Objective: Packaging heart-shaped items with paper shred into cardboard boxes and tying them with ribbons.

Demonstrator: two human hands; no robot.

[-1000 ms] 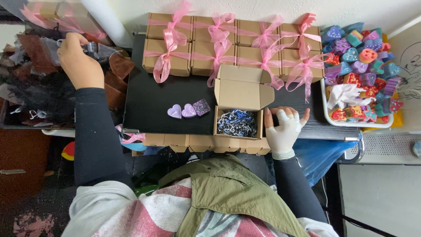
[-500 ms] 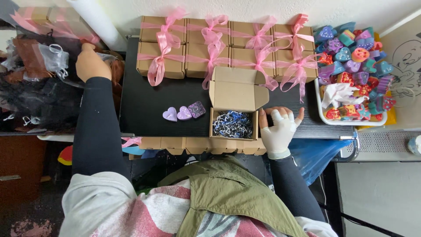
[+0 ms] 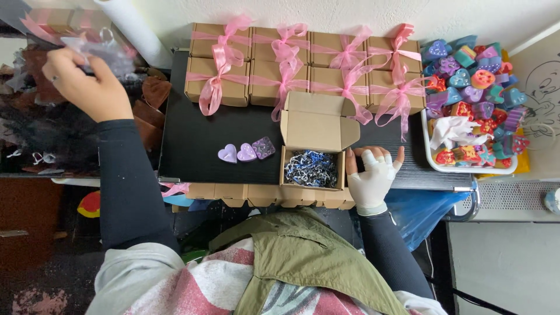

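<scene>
The work in hand looks like the packing of small heart-shaped pieces into gift boxes. An open brown cardboard box (image 3: 313, 153) stands at the front edge of the black work board (image 3: 192, 140), with its lid folded back, and it is filled with shredded blue and white paper (image 3: 311, 168). No heart is inside it yet, as far as I can see.

The right hand (image 3: 373, 175), in a thin white glove, lies flat on the board with the fingers spread, touching the right wall of the box; it grasps nothing and seems only to steady the box. The left hand (image 3: 87, 81), bare, is far out to the left, over a dark untidy pile, and its fingers are closed on a small clear plastic bag (image 3: 102, 49). What is in the bag is too blurred to tell.

Three small purple heart-shaped pieces (image 3: 246, 151) lie in a row just beside the box, on its left. Behind stand closed brown boxes tied with pink ribbon bows (image 3: 303, 64), and at the right a white tray full of coloured hearts (image 3: 472, 87).

I judge that the filling step is about to start. The next move probably calls for bringing the bag back to the board, and then placing the hearts gently on the paper so the box does not slide.
</scene>
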